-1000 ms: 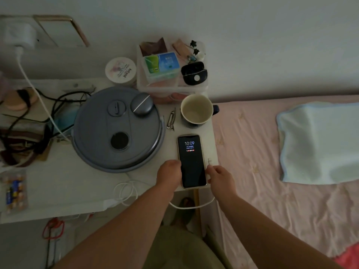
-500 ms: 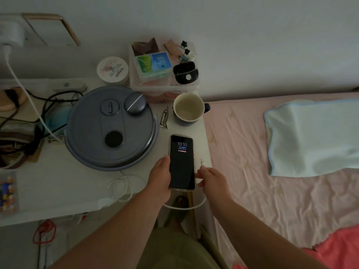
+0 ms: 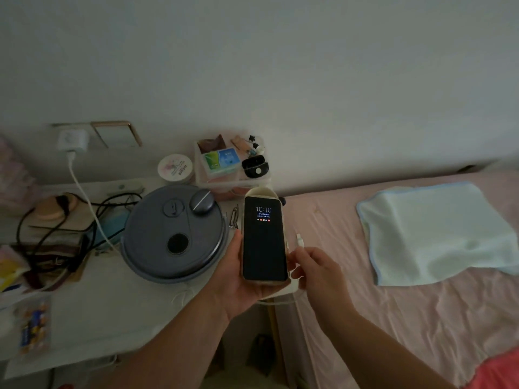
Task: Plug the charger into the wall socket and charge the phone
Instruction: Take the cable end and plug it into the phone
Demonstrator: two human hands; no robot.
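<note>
My left hand (image 3: 234,279) holds the phone (image 3: 264,240) from below, lifted above the white table, its lit screen reading 10:10. Just to the phone's right, my right hand (image 3: 317,272) pinches the white charging cable, whose plug end (image 3: 299,239) points up, apart from the phone. The white charger (image 3: 73,140) sits in the wall socket at the far left. Its white cable (image 3: 90,209) runs down over the table and loops below the phone.
A round grey lidded appliance (image 3: 174,234) fills the table (image 3: 112,313) left of the phone. Behind stand a cup (image 3: 262,192), a clear box of small items (image 3: 230,164) and a round tin (image 3: 175,168). Black cords (image 3: 50,226) clutter the left. A pink bed (image 3: 393,318) with a pale blue towel (image 3: 432,234) lies to the right.
My left hand has lifted the phone off the table and toward me. My right hand has raised the cable's plug end beside it. The camera has tilted up, showing more wall.
</note>
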